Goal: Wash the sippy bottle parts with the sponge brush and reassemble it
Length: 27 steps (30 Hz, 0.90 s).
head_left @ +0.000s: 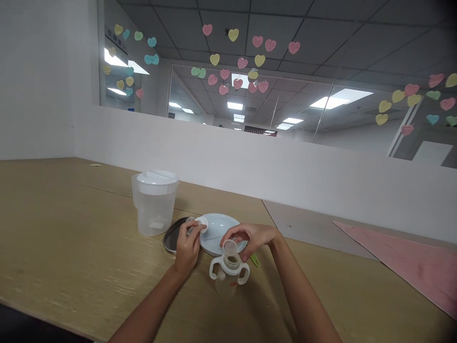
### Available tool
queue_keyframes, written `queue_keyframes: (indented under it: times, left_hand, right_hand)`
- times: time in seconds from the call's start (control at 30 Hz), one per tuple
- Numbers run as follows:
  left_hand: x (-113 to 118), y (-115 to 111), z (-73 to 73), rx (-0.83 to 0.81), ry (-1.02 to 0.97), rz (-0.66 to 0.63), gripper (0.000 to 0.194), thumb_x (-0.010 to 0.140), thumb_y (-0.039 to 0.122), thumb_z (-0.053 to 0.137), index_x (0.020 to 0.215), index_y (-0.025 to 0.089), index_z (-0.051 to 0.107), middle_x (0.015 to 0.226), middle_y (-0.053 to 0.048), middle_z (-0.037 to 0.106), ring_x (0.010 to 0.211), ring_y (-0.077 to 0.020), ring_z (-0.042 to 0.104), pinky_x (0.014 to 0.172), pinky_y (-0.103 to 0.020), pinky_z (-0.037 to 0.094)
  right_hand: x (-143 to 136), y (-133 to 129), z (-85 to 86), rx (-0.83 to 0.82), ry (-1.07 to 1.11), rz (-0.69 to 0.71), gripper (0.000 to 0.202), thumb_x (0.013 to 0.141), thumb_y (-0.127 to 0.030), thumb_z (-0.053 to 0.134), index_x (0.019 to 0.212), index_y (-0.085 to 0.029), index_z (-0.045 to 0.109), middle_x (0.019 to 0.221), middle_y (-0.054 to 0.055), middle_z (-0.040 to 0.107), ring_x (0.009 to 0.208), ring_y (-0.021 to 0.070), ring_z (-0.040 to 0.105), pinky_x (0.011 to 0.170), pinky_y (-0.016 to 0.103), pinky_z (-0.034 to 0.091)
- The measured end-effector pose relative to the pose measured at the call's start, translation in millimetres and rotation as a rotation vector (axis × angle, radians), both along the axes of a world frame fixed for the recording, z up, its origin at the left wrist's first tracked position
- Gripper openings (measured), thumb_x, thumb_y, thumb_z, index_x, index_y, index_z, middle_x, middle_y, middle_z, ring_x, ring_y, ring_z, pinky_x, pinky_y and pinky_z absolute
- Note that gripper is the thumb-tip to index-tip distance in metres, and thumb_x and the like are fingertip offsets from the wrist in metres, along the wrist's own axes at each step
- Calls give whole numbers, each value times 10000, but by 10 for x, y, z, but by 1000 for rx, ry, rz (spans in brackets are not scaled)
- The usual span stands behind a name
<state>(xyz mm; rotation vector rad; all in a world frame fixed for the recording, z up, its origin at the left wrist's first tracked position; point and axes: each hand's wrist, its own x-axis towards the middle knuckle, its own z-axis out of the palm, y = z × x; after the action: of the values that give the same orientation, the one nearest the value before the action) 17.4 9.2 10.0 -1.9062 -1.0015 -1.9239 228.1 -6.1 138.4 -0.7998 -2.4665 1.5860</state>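
Pitcher (155, 209): frosted translucent plastic; lid (157, 177) smooth white plastic. Plate (220, 227): glossy, pale, smooth. Two-handled bottle (227, 282): clear plastic body, smooth white plastic handles. Bench (89, 238): wood-toned, low sheen, faintly rippled. Heart notes (233, 35): matt paper.

We've got pink, yellow, green and blue hearts (233, 35) up top, a pale blue plate (218, 224) mid-frame, plain pink cloth (403, 255) lower right.
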Motion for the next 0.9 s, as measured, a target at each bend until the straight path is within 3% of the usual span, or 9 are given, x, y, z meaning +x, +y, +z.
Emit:
queue_keyframes:
  times: [0.1, 0.2, 0.3, 0.5, 0.6, 0.7, 0.9]
  left_hand:
    - [17, -26, 8, 25, -25, 17, 184, 861, 164, 420, 918, 198, 592, 934, -59, 496, 895, -150, 537, 821, -308, 482]
    - [38, -38, -14, 48, 4, -13, 176, 863, 162, 412, 885, 199, 582, 929, -58, 512, 898, -152, 547, 824, -322, 484]
    - [56, -36, -49, 71, 85, -75, 186, 862, 132, 396, 873, 198, 569, 929, -57, 516, 918, -147, 545, 828, -320, 482]
    - [88, -22, -57, 26, 147, -107, 146, 865, 141, 408, 917, 196, 533, 961, -61, 508, 933, -144, 531, 830, -299, 466]
    - [95, -25, -32, -61, 106, -86, 157, 858, 217, 451, 1006, 182, 491, 964, -72, 509, 930, -168, 523, 837, -331, 450]
    - [83, -41, -5, -147, 54, -114, 299, 820, 310, 513, 1072, 163, 449, 1024, -99, 496, 980, -202, 496, 861, -358, 428]
    - [57, -57, 34, -282, -17, -221, 287, 862, 293, 427, 1123, 174, 441, 1088, -93, 483, 1023, -189, 470, 893, -333, 396]
  right_hand:
    - [1, 28, -28, -29, 83, -63, 512, 621, -248, 745, 1095, -151, 575, 1120, 103, 551, 1059, 198, 506, 914, 329, 398]
    - [-88, 74, -115, -43, 159, -258, 515, 702, -352, 681, 1152, -156, 525, 1041, 104, 585, 960, 173, 555, 852, 332, 443]
    - [-253, 139, -257, -44, 228, -423, 531, 683, -392, 688, 1126, -150, 525, 945, 78, 602, 871, 157, 573, 755, 301, 484]
    - [-455, 270, -484, 40, 336, -491, 354, 597, -294, 740, 884, -133, 608, 786, 31, 609, 744, 135, 569, 644, 243, 481]
    - [-457, 289, -500, 157, 343, -537, 290, 599, -198, 695, 874, -134, 629, 796, 30, 617, 739, 133, 558, 655, 243, 466]
    - [-457, 282, -484, 295, 359, -585, 244, 610, -133, 625, 853, -149, 646, 828, 27, 626, 764, 134, 553, 687, 237, 445]
    - [-453, 261, -475, 86, 417, -638, 275, 592, -168, 656, 864, -154, 623, 748, 15, 629, 710, 139, 571, 676, 245, 441]
